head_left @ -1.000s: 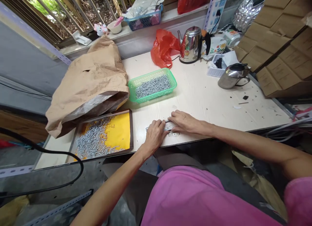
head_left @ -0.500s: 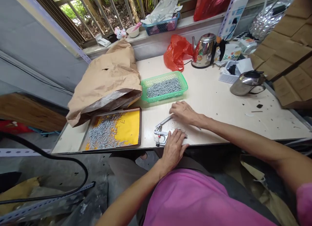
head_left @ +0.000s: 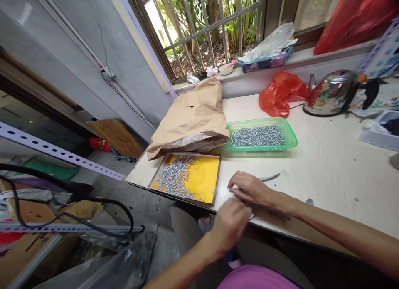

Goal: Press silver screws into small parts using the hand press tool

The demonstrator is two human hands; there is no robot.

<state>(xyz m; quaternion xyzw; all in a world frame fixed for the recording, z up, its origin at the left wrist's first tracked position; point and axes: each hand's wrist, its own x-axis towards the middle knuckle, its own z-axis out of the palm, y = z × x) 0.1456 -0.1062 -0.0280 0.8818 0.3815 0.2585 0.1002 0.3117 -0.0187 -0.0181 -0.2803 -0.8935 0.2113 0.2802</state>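
Observation:
My left hand (head_left: 231, 221) is curled closed near the table's front edge, its fingertips turned down and hidden. A small pale metallic bit (head_left: 250, 216) shows beside it. Just beyond, my right hand (head_left: 251, 188) has its fingers bent and drawn together, the tips low over the tabletop; what they hold, if anything, cannot be made out. The hand pliers with a spring, plain to see earlier, are now largely hidden about the hands. A curved grey metal strip (head_left: 269, 178) lies past my right hand. Left of both hands, a shallow tray (head_left: 215, 189) holds loose screws (head_left: 174, 174) on a yellow sheet.
Behind the hands stands a green basket (head_left: 262, 149) of screws. A brown paper sack (head_left: 193, 114) slumps at the back left. Farther right are a red plastic bag (head_left: 282, 93), a steel kettle (head_left: 332, 93) and a white tray (head_left: 380, 135). The table edge (head_left: 280, 235) runs close below my arms.
The view has swung left. My left hand, flat beside the pliers before, is now curled closed. My right hand has come close to it, and the two now cover most of the pliers' place.

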